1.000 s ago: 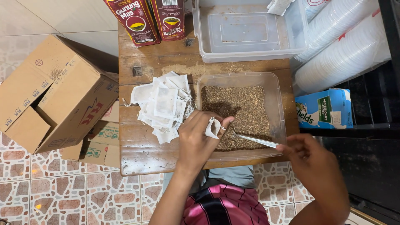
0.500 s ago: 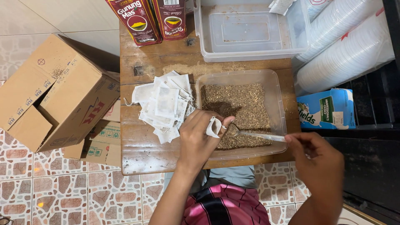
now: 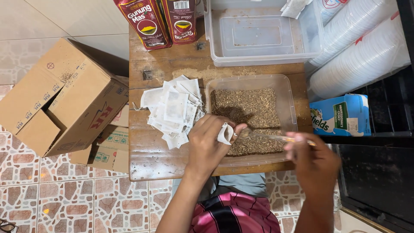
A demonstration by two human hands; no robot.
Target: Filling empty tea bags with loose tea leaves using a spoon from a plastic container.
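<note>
Since half a second ago the right hand (image 3: 314, 162) has carried the spoon (image 3: 267, 137) leftward, so its bowl now sits right at the mouth of the small white filter bag (image 3: 224, 133), where before it lay a little to the right over the loose tea. The left hand (image 3: 209, 144) has stayed where it was, at the near left corner of the clear plastic tub (image 3: 289, 92).

That tub lies on the wooden tabletop (image 3: 148, 151), filled with a flat bed of brown dried tea leaves (image 3: 248, 105). Just left of the tub is a loose heap of empty white filter bags (image 3: 172, 110). Behind the tub stands a second, empty clear tub (image 3: 258, 34), and left of that one two dark red tea packets (image 3: 161, 19). Well left of the tub, down on the tiled floor, is an open cardboard box (image 3: 60, 95).

The filter bag is small, white and crumpled, pinched open at its top by the left hand's grip, fingers clenched round it. The right hand's grip is closed on the spoon's handle.

The right hand is blurred, so its fingers are hard to tell apart. The spoon's bowl is partly covered by the bag and fingers, and whether it carries tea cannot be told.
</note>
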